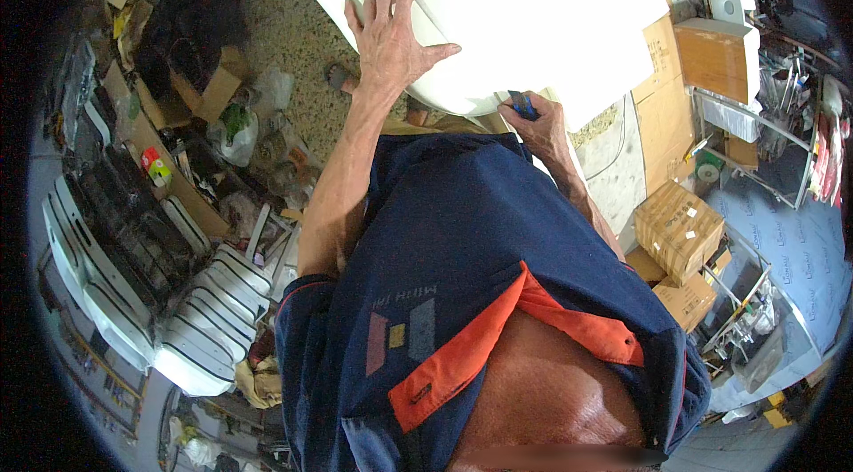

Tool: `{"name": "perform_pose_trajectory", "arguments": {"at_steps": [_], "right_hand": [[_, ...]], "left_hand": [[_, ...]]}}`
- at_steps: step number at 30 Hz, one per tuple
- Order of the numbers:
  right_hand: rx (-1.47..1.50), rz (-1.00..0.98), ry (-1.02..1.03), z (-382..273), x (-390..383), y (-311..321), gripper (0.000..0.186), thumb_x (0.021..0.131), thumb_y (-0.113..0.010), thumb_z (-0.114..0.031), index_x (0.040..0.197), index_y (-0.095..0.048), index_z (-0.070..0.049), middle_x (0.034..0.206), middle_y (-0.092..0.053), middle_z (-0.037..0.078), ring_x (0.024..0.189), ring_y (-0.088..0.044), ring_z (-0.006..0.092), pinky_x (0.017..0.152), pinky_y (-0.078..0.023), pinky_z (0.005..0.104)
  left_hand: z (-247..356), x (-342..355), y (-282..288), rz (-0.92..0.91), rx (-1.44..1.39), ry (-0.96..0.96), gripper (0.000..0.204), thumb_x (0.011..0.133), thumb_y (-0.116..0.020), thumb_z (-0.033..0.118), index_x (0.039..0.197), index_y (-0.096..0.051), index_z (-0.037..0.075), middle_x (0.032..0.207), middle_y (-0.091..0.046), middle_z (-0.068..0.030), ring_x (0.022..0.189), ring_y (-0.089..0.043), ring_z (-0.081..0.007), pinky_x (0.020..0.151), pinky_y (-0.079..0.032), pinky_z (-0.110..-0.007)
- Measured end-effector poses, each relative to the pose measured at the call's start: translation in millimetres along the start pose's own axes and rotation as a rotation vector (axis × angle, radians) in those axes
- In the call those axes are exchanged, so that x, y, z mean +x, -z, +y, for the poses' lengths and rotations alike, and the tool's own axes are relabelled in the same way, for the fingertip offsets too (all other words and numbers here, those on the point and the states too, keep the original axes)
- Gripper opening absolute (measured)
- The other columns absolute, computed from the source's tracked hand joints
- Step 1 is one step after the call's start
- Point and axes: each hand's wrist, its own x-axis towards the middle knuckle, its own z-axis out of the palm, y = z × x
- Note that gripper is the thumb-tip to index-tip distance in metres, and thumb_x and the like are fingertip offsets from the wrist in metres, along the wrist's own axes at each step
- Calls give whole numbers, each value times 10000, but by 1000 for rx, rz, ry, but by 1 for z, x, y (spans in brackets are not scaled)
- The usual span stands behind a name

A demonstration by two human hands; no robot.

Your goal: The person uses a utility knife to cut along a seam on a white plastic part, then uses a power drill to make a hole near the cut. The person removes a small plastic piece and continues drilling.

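Note:
A large white, smooth, curved piece [560, 10] fills the upper middle, with a rounded lower edge and a seam near its left side. My left hand [391, 41] rests on that seam at the upper left of the piece, fingers spread and bent, thumb stretched to the right. Lower right, at the piece's bottom edge, my right hand [540, 121] grips a small blue-and-black tool [522, 105], probably a cutter; its working end is hard to make out. My bare forearms reach up either side of my dark blue shirt with an orange placket.
Flattened cardboard [665, 130], a wooden-sided white piece [715, 59], a metal rack [760, 152] and boxes [675, 223] crowd the right. At left are striped white-and-black panels [204, 321], open cartons [218, 81] and bagged clutter [238, 134] on a speckled floor.

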Motion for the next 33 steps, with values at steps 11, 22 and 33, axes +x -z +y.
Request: {"name": "perform_pose_trajectory", "arguments": {"at_steps": [11,22,33], "right_hand": [[16,46,36,2,4,0,261,885,-855,-232,962,-732,-15,755,-696,32,689,-595,103,617,-494,304],[-25,-44,4,4,12,8,273,863,-863,-218,1001,-748,-12,765,-714,54,683,-601,118,613,-494,326],[-36,-86,46,9,19,11,266,849,-881,-174,1019,-762,-7,778,-734,49,689,-610,106,611,-502,320]], "left_hand": [[0,0,2,-39,8,21,1118,616,-904,706,1453,-528,68,1617,-347,-165,1573,-216,-406,1211,-137,-772],[8,-3,8,-34,19,36,1110,638,-899,675,1461,-544,18,1626,-325,-157,1550,-248,-411,1212,-158,-756],[7,-3,8,-18,6,22,1142,636,-898,675,1484,-510,16,1629,-325,-176,1547,-255,-422,1205,-151,-756]]}}
